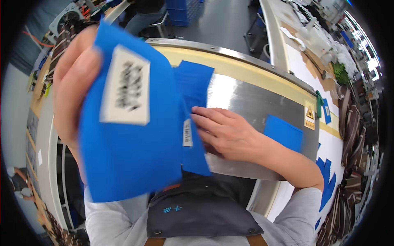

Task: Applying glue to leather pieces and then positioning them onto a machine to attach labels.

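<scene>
My left hand [78,78], raised close at the left and smeared by motion, is closed on the edge of a blue fabric piece [135,160] with a white printed label [127,86]. This piece hangs upright and covers part of the table. Beside it, a second blue fabric piece [195,84] with a small white label [187,133] lies across the metal plate [246,96]. My right hand [230,133] rests its outstretched fingers on that piece, near the label; its thumb is mostly hidden.
Another blue piece [283,131] lies on the plate's right part, near a yellow warning sticker [309,117]. A metal rail [213,49] edges the table's far side. More blue pieces [326,180] and striped dark cloth [351,164] lie at the right. Blue crates [180,12] stand beyond.
</scene>
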Tool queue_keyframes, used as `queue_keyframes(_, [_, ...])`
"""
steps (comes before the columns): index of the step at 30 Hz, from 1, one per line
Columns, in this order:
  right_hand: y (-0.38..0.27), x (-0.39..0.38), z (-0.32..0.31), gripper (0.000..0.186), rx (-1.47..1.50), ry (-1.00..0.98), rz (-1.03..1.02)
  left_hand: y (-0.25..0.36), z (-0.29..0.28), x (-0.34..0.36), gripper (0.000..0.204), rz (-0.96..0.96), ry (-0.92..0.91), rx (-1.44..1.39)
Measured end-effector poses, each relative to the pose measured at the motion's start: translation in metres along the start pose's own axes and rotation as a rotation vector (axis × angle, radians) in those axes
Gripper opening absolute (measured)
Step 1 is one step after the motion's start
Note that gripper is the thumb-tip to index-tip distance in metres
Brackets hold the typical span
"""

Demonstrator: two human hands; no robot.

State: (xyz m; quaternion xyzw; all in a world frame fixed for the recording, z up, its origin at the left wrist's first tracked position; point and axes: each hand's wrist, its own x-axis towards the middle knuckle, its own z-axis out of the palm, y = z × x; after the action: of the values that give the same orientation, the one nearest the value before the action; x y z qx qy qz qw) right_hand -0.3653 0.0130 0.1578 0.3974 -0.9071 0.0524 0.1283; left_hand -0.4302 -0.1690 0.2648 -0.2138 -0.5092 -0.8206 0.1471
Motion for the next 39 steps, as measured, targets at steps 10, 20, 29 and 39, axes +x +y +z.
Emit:
queue_keyframes(10, [0.010,-0.058,-0.060,0.017,0.163,0.153,0.385,-0.153,0.068,0.010,0.029,0.000,-1.348,0.880])
queue_keyframes(20, [0.067,-0.099,-0.017,0.050,-0.013,0.095,0.748,-0.174,0.037,0.003,0.065,0.386,-1.311,1.017])
queue_keyframes(29, [0.067,-0.103,-0.023,0.058,-0.016,0.098,0.808,-0.169,0.032,0.006,0.066,0.375,-1.312,0.989])
queue_keyframes(39, [0.070,-0.103,-0.017,0.060,-0.031,0.102,0.807,-0.173,0.030,0.001,0.070,0.400,-1.258,1.024])
